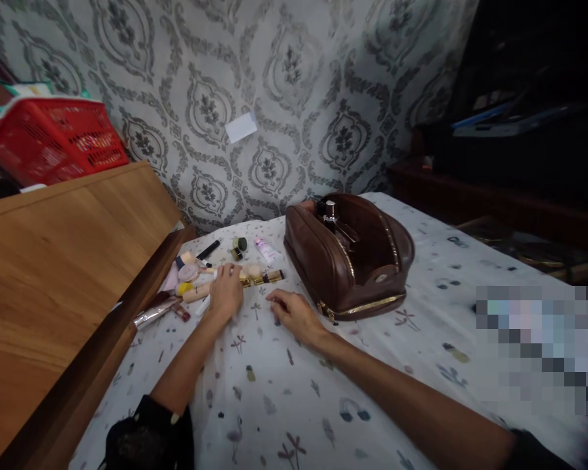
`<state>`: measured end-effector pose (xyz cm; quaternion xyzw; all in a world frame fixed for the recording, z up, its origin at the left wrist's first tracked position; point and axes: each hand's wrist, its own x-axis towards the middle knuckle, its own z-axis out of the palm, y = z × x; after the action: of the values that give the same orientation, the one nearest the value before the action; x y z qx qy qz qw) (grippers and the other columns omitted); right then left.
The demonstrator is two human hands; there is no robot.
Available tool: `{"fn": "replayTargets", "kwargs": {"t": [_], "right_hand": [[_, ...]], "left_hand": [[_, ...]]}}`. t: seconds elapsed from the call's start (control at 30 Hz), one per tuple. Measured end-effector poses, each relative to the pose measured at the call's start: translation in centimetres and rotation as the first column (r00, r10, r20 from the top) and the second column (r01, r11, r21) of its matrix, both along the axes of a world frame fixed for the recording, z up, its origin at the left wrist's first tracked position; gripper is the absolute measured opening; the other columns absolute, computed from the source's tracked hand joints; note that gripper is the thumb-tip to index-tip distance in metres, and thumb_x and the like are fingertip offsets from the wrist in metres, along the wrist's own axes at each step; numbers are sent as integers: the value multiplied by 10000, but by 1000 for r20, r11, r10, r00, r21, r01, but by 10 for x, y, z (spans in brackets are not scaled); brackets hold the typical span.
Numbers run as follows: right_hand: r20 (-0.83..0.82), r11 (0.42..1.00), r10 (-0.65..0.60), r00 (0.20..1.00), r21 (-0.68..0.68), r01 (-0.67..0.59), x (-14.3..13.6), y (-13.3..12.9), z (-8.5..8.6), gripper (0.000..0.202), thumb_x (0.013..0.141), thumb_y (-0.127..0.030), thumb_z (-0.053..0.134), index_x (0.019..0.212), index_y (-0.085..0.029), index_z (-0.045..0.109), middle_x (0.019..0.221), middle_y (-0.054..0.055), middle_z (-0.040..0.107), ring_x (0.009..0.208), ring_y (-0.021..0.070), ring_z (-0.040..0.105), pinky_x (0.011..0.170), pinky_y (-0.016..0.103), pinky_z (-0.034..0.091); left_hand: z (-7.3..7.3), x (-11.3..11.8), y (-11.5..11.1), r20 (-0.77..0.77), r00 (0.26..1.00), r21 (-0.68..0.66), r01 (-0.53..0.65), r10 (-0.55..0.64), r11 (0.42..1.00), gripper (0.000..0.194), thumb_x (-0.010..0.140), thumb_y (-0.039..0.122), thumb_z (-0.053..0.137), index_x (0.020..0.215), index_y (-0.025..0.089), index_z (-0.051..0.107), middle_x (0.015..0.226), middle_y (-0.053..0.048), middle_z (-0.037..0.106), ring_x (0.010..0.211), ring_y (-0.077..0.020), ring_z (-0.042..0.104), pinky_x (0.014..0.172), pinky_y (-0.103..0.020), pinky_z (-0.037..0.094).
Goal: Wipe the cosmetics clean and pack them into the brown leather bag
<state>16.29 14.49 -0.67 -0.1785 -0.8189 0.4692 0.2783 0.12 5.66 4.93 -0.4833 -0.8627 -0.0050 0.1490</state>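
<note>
My left hand [227, 292] rests over a spread of small cosmetics on the patterned white cloth [255, 385]; its curled fingers hide whatever lies under them. A gold and dark tube [270, 278] lies just right of those fingers. Left of the hand are a beige tube [196, 292], a silver packet [153, 312] and a round compact [189, 273]. Behind it lie a black pen-like item [210, 249], a dark green jar [240, 244] and a pink-white tube [266, 250]. My right hand [296, 316] hovers low over the cloth, fingers loosely bent, beside the open brown bag [313, 261], which holds a silver-capped bottle [330, 212].
On the left, a red basket [63, 140] stands on a wooden cabinet [73, 248]. Patterned wallpaper with a white switch plate [241, 128] rises behind. Dark furniture [514, 170] is at the right, and a pixelated area covers the right edge of the cloth.
</note>
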Motion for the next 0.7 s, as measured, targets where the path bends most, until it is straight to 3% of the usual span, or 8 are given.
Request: {"fn": "replayTargets", "kwargs": {"t": [0.13, 0.33, 0.5, 0.7], "right_hand": [[-7, 1000, 9, 1000, -2, -9, 0, 1, 0, 244, 841, -188, 477, 963, -168, 687, 601, -15, 628, 579, 144, 562, 606, 252, 420], [5, 999, 36, 999, 0, -36, 0, 3, -1, 255, 833, -231, 472, 962, -156, 679, 586, -7, 623, 571, 156, 569, 598, 264, 427], [-8, 999, 41, 999, 10, -41, 0, 3, -1, 249, 826, -261, 480, 941, -167, 679, 578, -12, 619, 564, 157, 571, 577, 260, 427], [-15, 998, 57, 998, -12, -57, 0, 4, -4, 259, 824, -274, 477, 955, -173, 676, 600, -8, 640, 582, 161, 593, 589, 261, 446]], "left_hand": [[3, -20, 11, -4, 998, -67, -67, 67, 995, 391, 888, 113, 426, 1252, 167, 558, 1296, -161, 565, 1239, -307, 469, 883, -409, 519], [0, -31, 17, 32, 996, -112, -81, 86, 990, 380, 862, 124, 475, 1221, 158, 596, 1195, -166, 614, 1170, -307, 524, 899, -404, 504], [2, -40, 12, 96, 994, -37, 47, -44, 998, 445, 847, 160, 520, 1286, 205, 575, 1253, -105, 595, 1202, -278, 503, 973, -391, 472], [-12, -41, 7, 136, 974, 74, 174, -183, 982, 583, 813, 62, 493, 1381, 194, 486, 1394, -83, 540, 1306, -202, 441, 1089, -336, 400]]}}
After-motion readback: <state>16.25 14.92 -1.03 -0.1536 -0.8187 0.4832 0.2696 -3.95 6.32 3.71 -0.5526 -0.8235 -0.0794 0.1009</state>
